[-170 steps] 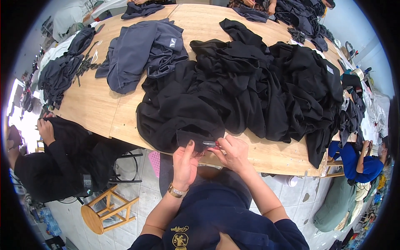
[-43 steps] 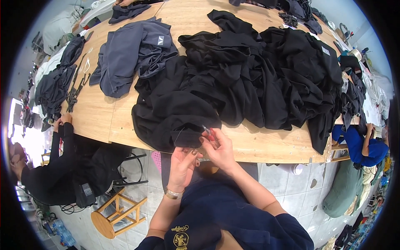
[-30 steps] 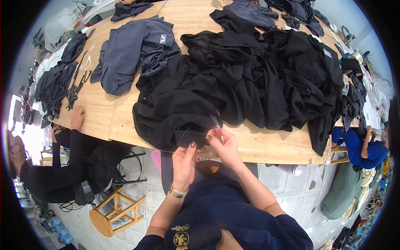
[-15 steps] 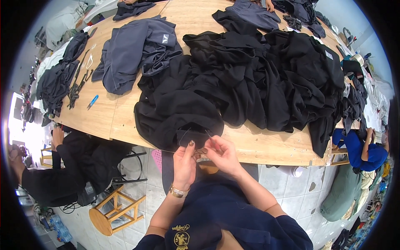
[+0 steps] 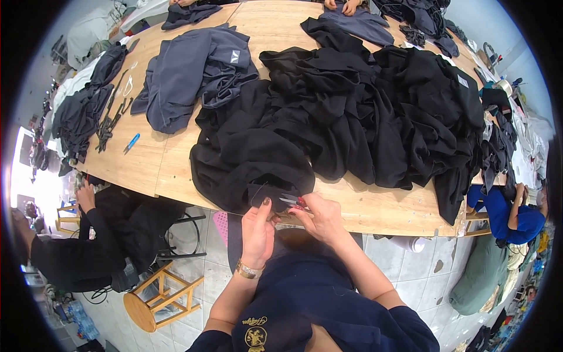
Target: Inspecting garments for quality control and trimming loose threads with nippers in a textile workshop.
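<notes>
A black garment [image 5: 249,161] lies bunched at the table's near edge. My left hand [image 5: 258,234] is closed on the garment's edge, thumb on top, and a thin loose thread stands up beside the thumb. My right hand [image 5: 322,220] grips a small pair of thread snips [image 5: 290,200] with red on the handle. Their metal blades point left over the black cloth, a little apart from each other, close to my left fingertips. The lower fingers of both hands are partly hidden.
More black garments [image 5: 410,111] heap across the wooden table [image 5: 176,170]. Folded grey garments [image 5: 176,76] and blue snips [image 5: 132,142] lie left. A wooden stool [image 5: 141,311] stands on the floor. Co-workers sit left and right; another's hands [image 5: 350,7] touch grey cloth at the far edge.
My right hand has turned and the snips' blades now show, pointing left beside my left fingertips. My left hand has stayed almost in place. A co-worker's second hand appears at the far edge.
</notes>
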Motion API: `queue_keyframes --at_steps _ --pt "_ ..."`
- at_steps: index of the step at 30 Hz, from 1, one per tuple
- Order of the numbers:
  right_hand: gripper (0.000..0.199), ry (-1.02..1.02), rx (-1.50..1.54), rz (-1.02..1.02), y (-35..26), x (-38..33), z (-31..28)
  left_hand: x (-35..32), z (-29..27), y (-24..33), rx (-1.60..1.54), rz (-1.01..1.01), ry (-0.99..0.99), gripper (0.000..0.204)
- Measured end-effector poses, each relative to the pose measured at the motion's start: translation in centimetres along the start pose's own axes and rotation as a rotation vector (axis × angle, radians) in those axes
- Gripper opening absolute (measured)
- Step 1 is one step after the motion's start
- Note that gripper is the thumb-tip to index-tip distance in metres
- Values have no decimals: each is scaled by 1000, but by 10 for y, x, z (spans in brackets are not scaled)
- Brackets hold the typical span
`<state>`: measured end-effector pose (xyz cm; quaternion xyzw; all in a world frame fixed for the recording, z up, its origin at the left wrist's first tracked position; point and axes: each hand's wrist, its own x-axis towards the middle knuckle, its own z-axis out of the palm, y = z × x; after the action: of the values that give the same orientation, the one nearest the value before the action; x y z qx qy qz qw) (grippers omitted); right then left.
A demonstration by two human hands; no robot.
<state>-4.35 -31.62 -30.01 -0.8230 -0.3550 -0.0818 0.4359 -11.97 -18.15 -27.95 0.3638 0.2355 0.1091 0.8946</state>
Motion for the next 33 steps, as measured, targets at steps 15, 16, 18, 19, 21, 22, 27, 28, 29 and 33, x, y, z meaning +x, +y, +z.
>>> queue_keyframes --at_steps 15,16,18,19,21,22,27,28,29,33 --pt "21 70 454 310 1 0 6 -2 3 -5 103 45 2 10" --pt "23 93 508 293 -3 4 7 -2 1 -7 104 45 3 10" --pt "27 63 554 313 -5 9 10 -2 -3 -10 160 46 -24 9" --pt "28 30 519 210 -8 13 7 -2 -6 -10 160 47 -25 9" --pt "33 -2 413 102 -10 19 7 -3 -10 -9 182 3 -112 10" --pt "33 -3 414 100 -9 20 8 -4 -7 -9 181 4 -111 10" --pt "31 -10 371 36 -8 10 7 -4 2 -4 1 -23 -21 11" --pt "31 -12 370 36 -8 8 7 -3 2 -2 -1 -24 -19 11" --pt "31 -26 364 20 -8 5 7 -3 3 0 -41 -46 -34 12" --pt "32 -59 320 -51 -11 2 2 1 -6 -5 -134 -91 -87 7"
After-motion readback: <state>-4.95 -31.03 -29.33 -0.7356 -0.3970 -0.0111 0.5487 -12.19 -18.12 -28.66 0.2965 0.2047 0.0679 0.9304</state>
